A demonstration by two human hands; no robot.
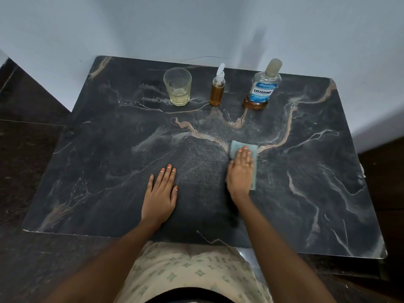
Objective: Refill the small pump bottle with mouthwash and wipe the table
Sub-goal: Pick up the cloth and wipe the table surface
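Observation:
A small pump bottle (pixel 217 89) with amber liquid and a white pump stands upright at the back of the dark marble table (pixel 109 162). To its right stands the capped Listerine mouthwash bottle (pixel 263 86), holding a little amber liquid at the bottom. My right hand (pixel 240 171) presses flat on a folded blue-grey cloth (pixel 237 147) near the table's middle; the cloth shows past the fingertips and along the hand's right side. My left hand (pixel 160 193) lies flat on the table, fingers together, holding nothing.
A clear glass (pixel 177 86) with a little pale liquid stands left of the pump bottle. A pale wall rises directly behind the table. Dark floor lies to the left and right. My patterned clothing sits at the table's near edge.

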